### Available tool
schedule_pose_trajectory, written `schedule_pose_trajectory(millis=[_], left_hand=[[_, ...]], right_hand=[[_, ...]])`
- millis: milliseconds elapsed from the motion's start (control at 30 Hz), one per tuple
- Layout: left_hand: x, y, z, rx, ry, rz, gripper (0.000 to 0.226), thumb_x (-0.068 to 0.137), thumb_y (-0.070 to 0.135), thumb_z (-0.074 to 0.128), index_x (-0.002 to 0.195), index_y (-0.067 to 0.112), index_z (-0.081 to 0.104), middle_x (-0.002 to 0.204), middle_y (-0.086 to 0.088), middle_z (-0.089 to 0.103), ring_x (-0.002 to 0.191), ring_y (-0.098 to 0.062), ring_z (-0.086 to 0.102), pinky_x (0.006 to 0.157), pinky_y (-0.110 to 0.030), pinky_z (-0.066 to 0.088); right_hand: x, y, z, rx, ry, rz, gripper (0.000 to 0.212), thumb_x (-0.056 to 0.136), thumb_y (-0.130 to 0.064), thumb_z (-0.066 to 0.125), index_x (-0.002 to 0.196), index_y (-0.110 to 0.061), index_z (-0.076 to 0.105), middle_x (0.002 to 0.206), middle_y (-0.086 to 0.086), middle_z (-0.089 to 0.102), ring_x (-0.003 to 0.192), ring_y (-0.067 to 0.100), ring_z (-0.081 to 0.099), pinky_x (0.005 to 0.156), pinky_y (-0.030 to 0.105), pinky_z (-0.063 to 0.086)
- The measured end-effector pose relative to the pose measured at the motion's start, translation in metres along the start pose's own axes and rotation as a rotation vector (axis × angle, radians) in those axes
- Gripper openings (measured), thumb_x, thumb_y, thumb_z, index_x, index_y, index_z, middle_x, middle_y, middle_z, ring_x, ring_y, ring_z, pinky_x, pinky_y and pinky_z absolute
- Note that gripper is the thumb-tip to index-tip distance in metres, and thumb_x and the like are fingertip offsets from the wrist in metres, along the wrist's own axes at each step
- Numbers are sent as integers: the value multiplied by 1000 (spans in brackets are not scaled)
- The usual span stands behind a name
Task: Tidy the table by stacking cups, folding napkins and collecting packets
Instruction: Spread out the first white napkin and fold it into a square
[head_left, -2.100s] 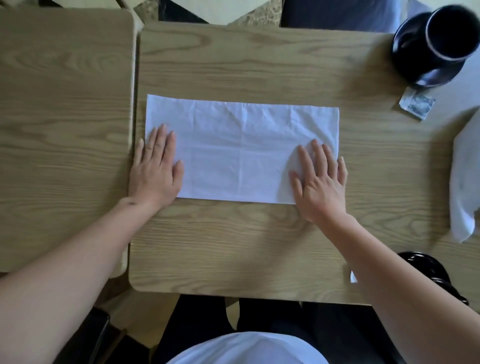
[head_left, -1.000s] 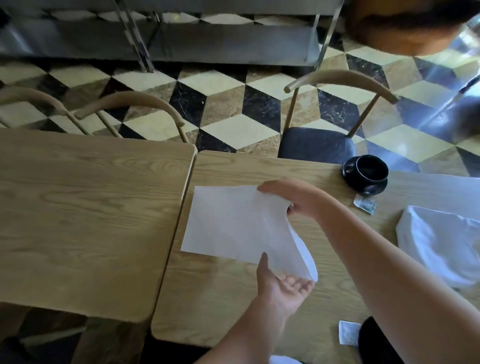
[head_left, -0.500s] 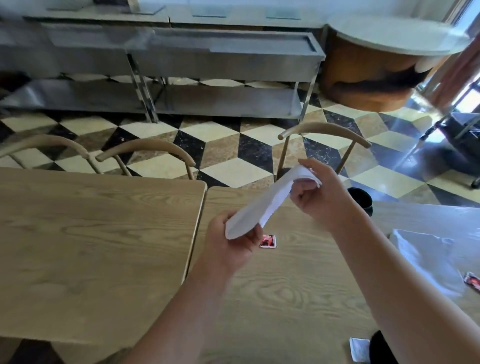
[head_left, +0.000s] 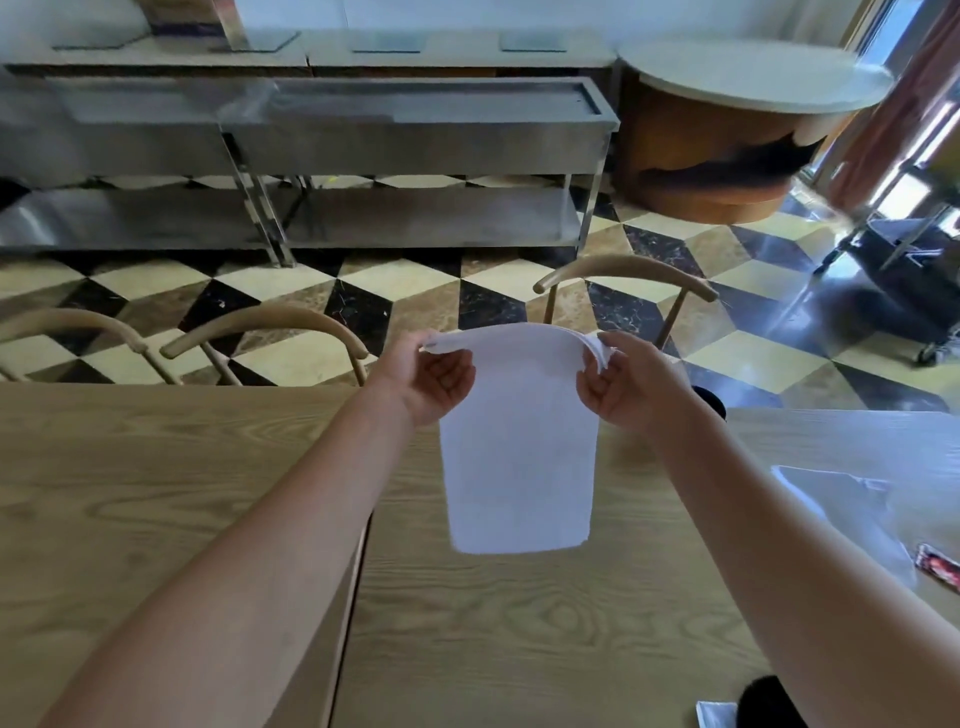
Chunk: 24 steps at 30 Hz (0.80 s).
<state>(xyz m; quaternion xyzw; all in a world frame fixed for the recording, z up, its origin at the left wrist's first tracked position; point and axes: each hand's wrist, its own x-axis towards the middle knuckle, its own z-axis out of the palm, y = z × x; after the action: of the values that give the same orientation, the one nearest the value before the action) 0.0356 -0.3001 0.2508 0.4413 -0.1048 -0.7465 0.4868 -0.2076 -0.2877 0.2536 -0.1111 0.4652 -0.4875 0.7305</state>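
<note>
A folded white napkin (head_left: 517, 457) hangs in the air above the wooden table (head_left: 519, 623). My left hand (head_left: 428, 382) pinches its top left corner and my right hand (head_left: 631, 387) pinches its top right corner. Its lower edge hangs free over the table. Another white napkin (head_left: 841, 509) lies spread at the right of the table, with a red packet (head_left: 937, 566) at its near edge. A silver packet (head_left: 716, 714) lies at the bottom right beside a black cup (head_left: 769, 701). Behind my right wrist only the edge of a second black cup (head_left: 712, 399) shows.
A second wooden table (head_left: 130, 493) adjoins on the left with a narrow gap between the two. Wooden chairs (head_left: 623, 280) stand at the far side. Beyond them are a steel counter (head_left: 363, 130) and a round table (head_left: 748, 78) on a checkered floor.
The napkin has gone from flat on the table to lifted in the air. Both hands now hold it by its top corners and it hangs down. The view has tilted up toward the room.
</note>
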Motion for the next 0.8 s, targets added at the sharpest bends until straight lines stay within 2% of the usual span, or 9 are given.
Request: schedule_pose_trajectory(millis=[100, 233, 367, 467, 567, 600, 700, 800], left_hand=[[9, 9, 8, 62, -24, 18, 15, 89, 10, 53, 79, 5, 63, 71, -9, 64, 58, -18, 65, 59, -28, 57], [5, 14, 7, 100, -54, 66, 11, 89, 10, 57, 79, 6, 61, 66, -8, 61, 58, -18, 62, 58, -28, 57], [-11, -15, -24, 157, -26, 70, 5, 90, 12, 60, 88, 7, 62, 66, -8, 63, 58, -18, 63, 55, -30, 58], [-26, -65, -72, 248, 59, -26, 6, 90, 13, 62, 94, 9, 64, 70, -7, 65, 58, -17, 62, 51, -28, 57], [-48, -124, -126, 333, 131, -142, 5, 89, 9, 64, 93, 8, 67, 75, -9, 67, 59, -18, 61, 48, -26, 56], [-58, -143, -143, 375, 145, -183, 3, 88, 8, 65, 89, 8, 68, 74, -9, 67, 57, -18, 62, 48, -26, 54], [-87, -192, -192, 489, 154, -348, 16, 85, 3, 68, 71, 10, 69, 67, -9, 68, 55, -18, 63, 49, -24, 50], [-106, -224, -222, 550, 213, -473, 15, 84, -3, 68, 74, 8, 63, 62, -8, 65, 57, -20, 58, 52, -25, 46]], right_hand=[[9, -11, 2, -34, -38, -41, 5, 94, -12, 62, 91, -8, 63, 70, 5, 66, 47, 11, 62, 54, 23, 56], [8, -15, -1, -31, -49, -87, 3, 93, -12, 65, 93, -10, 64, 71, 4, 64, 48, 11, 62, 54, 23, 57], [-8, 22, -30, -71, -47, -67, 6, 94, -9, 65, 89, -11, 63, 70, 1, 66, 54, 11, 64, 54, 23, 55], [-24, 80, -76, -97, 32, 20, 7, 91, -7, 67, 93, -13, 63, 80, 2, 66, 63, 13, 62, 57, 25, 54], [-44, 146, -126, -185, 166, 114, 10, 91, -8, 67, 84, -14, 63, 78, 3, 65, 62, 13, 62, 56, 25, 54], [-50, 166, -142, -228, 216, 150, 10, 92, -8, 66, 84, -14, 64, 79, 4, 62, 62, 14, 61, 55, 25, 54], [-71, 219, -183, -317, 313, 279, 3, 92, -9, 68, 94, -8, 67, 84, 9, 59, 64, 17, 59, 49, 24, 54], [-89, 254, -209, -391, 381, 377, 10, 89, -7, 71, 81, -9, 64, 65, 4, 53, 54, 17, 53, 46, 25, 52]])
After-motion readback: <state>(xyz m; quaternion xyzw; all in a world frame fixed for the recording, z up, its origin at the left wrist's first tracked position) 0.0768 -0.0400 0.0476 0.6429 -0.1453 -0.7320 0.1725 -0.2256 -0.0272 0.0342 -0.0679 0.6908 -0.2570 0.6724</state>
